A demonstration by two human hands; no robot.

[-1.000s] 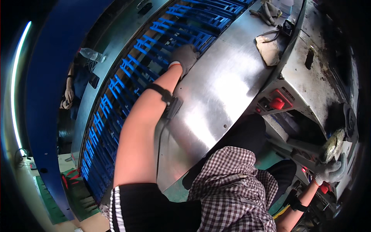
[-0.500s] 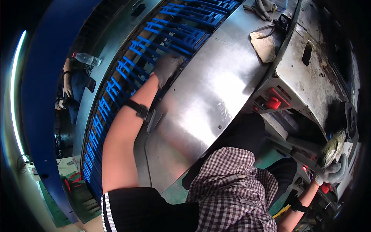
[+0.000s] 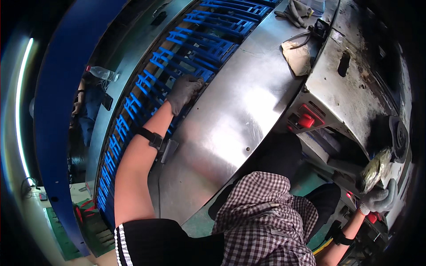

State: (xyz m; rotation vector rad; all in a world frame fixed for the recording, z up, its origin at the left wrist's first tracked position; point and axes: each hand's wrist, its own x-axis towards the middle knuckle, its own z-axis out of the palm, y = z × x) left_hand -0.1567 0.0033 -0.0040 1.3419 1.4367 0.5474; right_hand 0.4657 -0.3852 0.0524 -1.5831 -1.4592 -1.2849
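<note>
My left hand, in a grey glove, rests at the near edge of a row of blue slotted bars, beside the smooth metal plate. Its fingers are curled together; whatever lies in them, if anything, is hidden. Far to the right, my right hand, in a pale grey knit glove, is low at the side of the machine. Those fingers stretch out and up, apart from the palm. Just above it sits a crumpled, shiny yellowish packet, and I see no grip on it.
Grey gloves, pliers and a beige cloth lie on the plate's far end. A red button is on the machine frame at right. Across the blue bars are a plastic bottle and another person's arm.
The view has shifted slightly. My left hand, blurred before, has drawn a little back toward me along the plate's edge. My right hand has barely moved.
</note>
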